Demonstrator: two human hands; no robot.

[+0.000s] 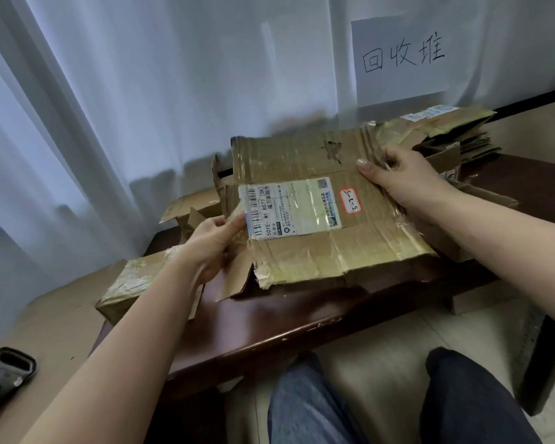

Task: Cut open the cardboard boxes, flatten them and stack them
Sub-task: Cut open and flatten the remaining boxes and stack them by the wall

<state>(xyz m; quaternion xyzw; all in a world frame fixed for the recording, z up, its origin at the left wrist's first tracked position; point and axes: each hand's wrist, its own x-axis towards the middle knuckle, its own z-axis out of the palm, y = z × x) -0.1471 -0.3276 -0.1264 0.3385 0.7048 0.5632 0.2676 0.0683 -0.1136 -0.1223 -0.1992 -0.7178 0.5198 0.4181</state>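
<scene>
A flattened cardboard box [330, 248], taped and bearing a white shipping label, lies tilted over the dark wooden table [269, 318]. My left hand [210, 243] grips its left edge, thumb on top beside the label. My right hand [398, 174] grips its far right edge, thumb on top. A stack of flattened cardboard [452, 133] lies at the back right. A closed taped box [135, 283] sits at the table's left end, under my left forearm. More opened cardboard [193, 206] lies behind my left hand.
A white sheet with handwritten characters [401, 59] hangs on the curtain above the stack. A dark phone-like device [4, 373] lies at the lower left on a beige surface. My legs are under the table's front edge.
</scene>
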